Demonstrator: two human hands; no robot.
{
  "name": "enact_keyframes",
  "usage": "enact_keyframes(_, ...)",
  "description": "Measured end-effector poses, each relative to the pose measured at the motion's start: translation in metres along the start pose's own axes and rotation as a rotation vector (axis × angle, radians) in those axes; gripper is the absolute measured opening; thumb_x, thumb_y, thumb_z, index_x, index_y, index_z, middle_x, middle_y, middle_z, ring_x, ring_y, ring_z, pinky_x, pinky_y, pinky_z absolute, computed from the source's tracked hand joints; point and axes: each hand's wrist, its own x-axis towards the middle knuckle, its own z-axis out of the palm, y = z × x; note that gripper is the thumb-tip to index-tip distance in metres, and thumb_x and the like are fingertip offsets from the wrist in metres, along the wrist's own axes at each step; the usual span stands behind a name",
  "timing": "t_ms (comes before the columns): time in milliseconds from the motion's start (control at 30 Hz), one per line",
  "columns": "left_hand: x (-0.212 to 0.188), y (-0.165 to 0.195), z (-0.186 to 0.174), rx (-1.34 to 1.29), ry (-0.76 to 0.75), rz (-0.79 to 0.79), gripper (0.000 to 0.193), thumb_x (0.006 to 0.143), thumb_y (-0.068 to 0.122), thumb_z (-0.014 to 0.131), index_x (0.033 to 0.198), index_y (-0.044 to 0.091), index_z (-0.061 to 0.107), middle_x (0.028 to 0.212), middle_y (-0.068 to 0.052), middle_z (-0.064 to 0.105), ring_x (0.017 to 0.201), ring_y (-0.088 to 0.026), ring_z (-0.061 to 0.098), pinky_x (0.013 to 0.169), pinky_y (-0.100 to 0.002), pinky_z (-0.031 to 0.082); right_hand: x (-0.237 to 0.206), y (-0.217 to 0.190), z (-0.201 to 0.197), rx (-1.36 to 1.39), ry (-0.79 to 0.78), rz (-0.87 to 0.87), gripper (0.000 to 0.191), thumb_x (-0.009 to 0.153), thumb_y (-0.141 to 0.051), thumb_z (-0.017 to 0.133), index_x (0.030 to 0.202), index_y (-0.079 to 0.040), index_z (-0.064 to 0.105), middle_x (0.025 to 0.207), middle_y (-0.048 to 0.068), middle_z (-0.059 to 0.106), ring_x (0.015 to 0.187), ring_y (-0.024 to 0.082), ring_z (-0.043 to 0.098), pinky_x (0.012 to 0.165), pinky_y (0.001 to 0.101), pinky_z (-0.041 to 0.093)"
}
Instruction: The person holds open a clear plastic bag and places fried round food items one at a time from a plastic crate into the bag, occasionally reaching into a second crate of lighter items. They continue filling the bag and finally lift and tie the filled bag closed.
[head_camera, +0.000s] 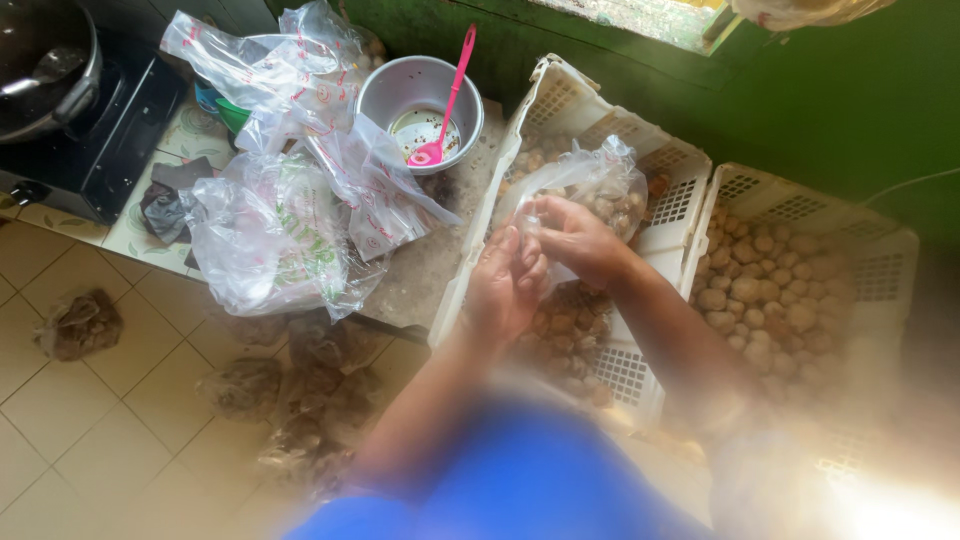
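A: What do the hands hold?

B: A clear bag (600, 185) of small brown balls, at the centre of the frame, just above a white crate (560, 110). The right hand (575, 240) has its fingers closed on the bag's neck; the left hand (505, 285) meets it from below, fingers curled in and pinching the same gathered plastic, probably so that the neck stays bunched and the contents stay in.

A: And beneath?

B: The crate holds more of the balls (560, 330), loose, directly under the hands. A second crate (880, 270), right of centre, holds another heap, touching the first crate's side.

A: What lies to the left?

B: A metal bowl (420, 100) with a pink spoon (450, 95) leaning in it, at top centre, near the first crate. Beside it, a pile of empty clear bags (280, 190), within reach. In the upper left corner, a dark pot (40, 60). Lower left, on the tiled floor (60, 420), filled bags (300, 390) lie together, with one apart.
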Motion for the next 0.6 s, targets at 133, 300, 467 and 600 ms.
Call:
enact_keyframes(133,0.001,-0.001,-0.002,0.018,0.011,0.001,0.044,0.112,0.028,0.043,0.154,0.015,0.041,0.086,0.002,0.047,0.067,-0.009,0.044,0.059,-0.023,0.037,0.004,0.005,-0.003,-0.039,0.021,0.028,0.037,0.101,-0.024,0.064,0.131,-0.003,0.059,0.112,0.009,0.07,0.097,0.014,0.067,0.085,0.0296,0.056)
enact_keyframes(300,-0.001,-0.002,0.0,-0.039,-0.012,-0.028,0.046,0.111,0.029,0.043,0.156,0.018,0.039,0.084,0.003,0.046,0.068,-0.011,0.044,0.062,-0.025,0.039,-0.009,0.006,-0.035,-1.042,0.176,0.395,0.04,0.095,-0.031,0.065,0.132,-0.016,0.067,0.134,0.011,0.068,0.124,0.028,0.065,0.107,0.0419,0.052)
enact_keyframes(467,-0.005,-0.006,0.005,-0.12,-0.099,-0.03,0.047,0.113,0.029,0.045,0.158,0.016,0.038,0.087,0.001,0.045,0.073,-0.012,0.043,0.069,-0.027,0.04,-0.069,-0.003,-0.076,-1.341,0.628,0.016,0.043,0.095,-0.019,0.072,0.134,-0.004,0.064,0.141,0.027,0.057,0.117,0.038,0.06,0.099,0.0504,0.05)
enact_keyframes(600,-0.008,-0.01,0.013,-0.129,-0.064,-0.019,0.057,0.113,0.026,0.049,0.166,0.014,0.03,0.094,-0.001,0.051,0.084,-0.012,0.052,0.077,-0.028,0.044,-0.134,0.016,-0.066,-1.029,0.805,0.023,0.04,0.097,-0.022,0.071,0.133,-0.005,0.062,0.133,0.017,0.066,0.097,0.028,0.072,0.087,0.0403,0.057)
